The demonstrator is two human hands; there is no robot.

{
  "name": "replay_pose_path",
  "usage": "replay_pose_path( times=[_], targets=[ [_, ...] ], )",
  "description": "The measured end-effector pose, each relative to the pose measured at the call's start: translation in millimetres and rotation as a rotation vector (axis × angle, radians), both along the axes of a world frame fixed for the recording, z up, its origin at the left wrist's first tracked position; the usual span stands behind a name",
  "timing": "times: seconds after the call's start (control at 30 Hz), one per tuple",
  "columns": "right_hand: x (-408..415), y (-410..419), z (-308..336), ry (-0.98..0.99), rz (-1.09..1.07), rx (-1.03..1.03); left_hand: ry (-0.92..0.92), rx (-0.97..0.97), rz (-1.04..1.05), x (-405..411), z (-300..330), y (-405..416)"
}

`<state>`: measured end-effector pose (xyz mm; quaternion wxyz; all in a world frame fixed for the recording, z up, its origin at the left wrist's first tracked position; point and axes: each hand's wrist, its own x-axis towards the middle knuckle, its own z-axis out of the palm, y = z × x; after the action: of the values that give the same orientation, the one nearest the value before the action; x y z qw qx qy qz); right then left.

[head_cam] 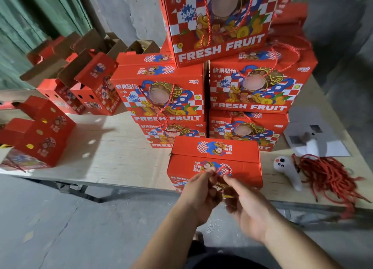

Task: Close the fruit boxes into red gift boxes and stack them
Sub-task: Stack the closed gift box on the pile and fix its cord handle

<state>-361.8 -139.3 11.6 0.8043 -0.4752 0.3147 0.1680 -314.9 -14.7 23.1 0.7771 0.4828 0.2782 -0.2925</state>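
Head view: both hands (220, 190) pinch twisted red cord (223, 171) on glossy rectangular box (238, 159).

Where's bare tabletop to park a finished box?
Open patch of table: between left red boxes, stack and near box. Narrow strip by white handheld device. Crowded: cord pile, papers, back-left open boxes.

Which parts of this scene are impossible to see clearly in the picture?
- Head view: front face of the closed red cardboard gift box, covered by both hands.
- Thin red cord: ends hidden in the left hand and right hand grip, motion-blurred.
- Open red boxes at the back left: contents hidden by flaps.
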Motion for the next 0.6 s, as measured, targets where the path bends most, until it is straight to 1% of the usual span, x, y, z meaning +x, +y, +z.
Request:
replay_pose_path(
  times=[0.07, 0.13, 0.2, 0.27, 0.3, 0.33, 0.37, 0.4, 0.43, 0.5, 0.53, 0.57, 0.6],
  targets=[
    [6.0, 5.5, 9.9, -0.068, -0.077, -0.078, -0.199, 0.045, -0.035, 6.4, 18.6, 4.2],
    [13.0, 16.9, 20.0, -0.081, -0.089, -0.056, -0.427, 0.150, -0.184, 10.8, 36.3, 11.5],
    [20.4, 23.3, 27.8, -0.093, -0.080, 0.031, -0.618, 0.227, -0.393, 13.1, 57.0, 17.8],
    [26.5, 20.3, 34.5, -0.195, -0.035, 0.122, -0.772, 0.365, -0.543, 18.7, 66.9, 26.8],
    [27.9, 16.1, 39.2, -0.253, -0.011, 0.182, -0.839, 0.455, -0.569, 23.8, 70.4, 32.2],
    [29.1, 11.4, 43.5, -0.314, 0.008, 0.252, -0.879, 0.498, -0.564, 29.8, 72.8, 38.6],
    [29.4, 8.0, 47.2, -0.359, 0.042, 0.279, -0.882, 0.482, -0.562, 35.8, 75.9, 44.7],
    [29.6, 7.1, 47.9, -0.405, 0.105, 0.205, -0.869, 0.436, -0.586, 41.1, 78.4, 49.9],
    [29.5, 10.0, 48.3, -0.444, 0.201, -0.004, -0.881, 0.410, -0.634, 45.5, 79.5, 53.9],
    [32.4, 18.8, 43.4, -0.461, 0.294, -0.498, -1.010, 0.515, -0.734, 53.6, 77.9, 60.8],
    [34.3, 21.3, 39.9, -0.441, 0.287, -0.636, -1.070, 0.582, -0.712, 60.3, 72.8, 64.0],
    [35.9, 23.1, 39.8, -0.420, 0.237, -0.693, -1.079, 0.646, -0.608, 69.5, 67.8, 67.1],
    [36.6, 23.1, 40.4, -0.430, 0.161, -0.723, -1.031, 0.705, -0.450, 82.3, 60.7, 69.9]
  ],
)
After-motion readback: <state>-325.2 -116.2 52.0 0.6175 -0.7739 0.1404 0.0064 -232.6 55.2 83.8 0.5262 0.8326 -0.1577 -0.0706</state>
